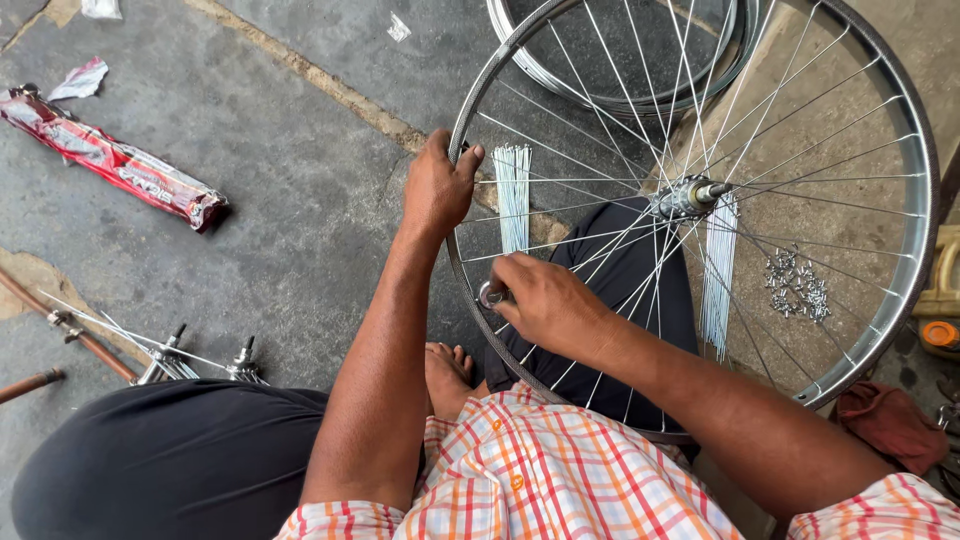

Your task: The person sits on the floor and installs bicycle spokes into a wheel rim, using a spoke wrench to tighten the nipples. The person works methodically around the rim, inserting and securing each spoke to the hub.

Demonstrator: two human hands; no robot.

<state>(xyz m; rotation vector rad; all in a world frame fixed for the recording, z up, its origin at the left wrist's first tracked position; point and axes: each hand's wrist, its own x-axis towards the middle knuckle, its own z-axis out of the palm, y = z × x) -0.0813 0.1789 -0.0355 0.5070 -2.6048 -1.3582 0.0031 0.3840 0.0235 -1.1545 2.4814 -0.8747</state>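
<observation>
— What's lying around you down there?

— On the rough grey concrete floor (pixel 280 200) to my left there's a long red packet (pixel 112 160), crinkled and shiny, and nearer my knee a couple of loose hubs with spokes (pixel 170 355) beside a rusty brown rod (pixel 60 335). Under the wheel lie two bundles of bare spokes (pixel 513 195), thin and bright, and a little heap of nipples (pixel 797 285). More empty rims (pixel 620 85) are stacked beyond, and a reddish rag (pixel 893 420) sits by my right elbow.

— And the wheel itself?

— The bicycle wheel (pixel 905 130) stands on edge across my lap, a dull steel rim with fine wire spokes running into the hub (pixel 685 195). My left hand (pixel 438 185) is wrapped around the rim at its near-left edge. My right hand (pixel 540 300) is closed narrow around a small round metal tool (pixel 491 295), pressed against the rim's inner side.

— Anything you can't make out?

— The tool is mostly covered by my fingers, so its shape is unclear. The spokes cross in front of my dark trousers (pixel 620 290) and blur the floor behind. The rim's lower arc is hidden by my checked shirt (pixel 540 470), and a yellow object (pixel 940 290) is cut off at the right edge.
</observation>
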